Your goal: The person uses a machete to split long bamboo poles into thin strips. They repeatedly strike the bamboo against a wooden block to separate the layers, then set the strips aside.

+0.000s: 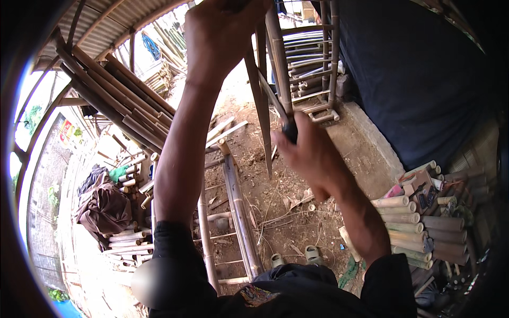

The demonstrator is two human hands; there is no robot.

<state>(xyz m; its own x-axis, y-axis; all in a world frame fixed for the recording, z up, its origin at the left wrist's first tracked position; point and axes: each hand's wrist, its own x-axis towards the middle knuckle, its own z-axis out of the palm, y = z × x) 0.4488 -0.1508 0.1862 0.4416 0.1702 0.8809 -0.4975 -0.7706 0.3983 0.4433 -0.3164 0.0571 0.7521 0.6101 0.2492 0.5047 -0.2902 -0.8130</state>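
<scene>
My left hand (pixel 225 34) is raised at the top of the view, closed round the upper end of long, dark split bamboo strips (pixel 263 122). One strip hangs down and tapers to a point; the fingers themselves are partly cut off by the picture's edge. Lower and to the right, my right hand (pixel 313 151), slightly blurred, grips the black handle of a knife (pixel 289 130). Its narrow blade slants up and left toward the strips; whether it touches them I cannot tell. An upright bamboo pole (pixel 278 53) passes just behind the blade.
A bamboo ladder-like frame (pixel 238 206) stands at centre-left. Cut bamboo lengths (pixel 400 217) are stacked at right, beneath a small box (pixel 416 183). Long poles (pixel 119 95) lean at upper left. A dark sheet (pixel 419 79) hangs at right, and chips litter the dirt floor (pixel 297 233).
</scene>
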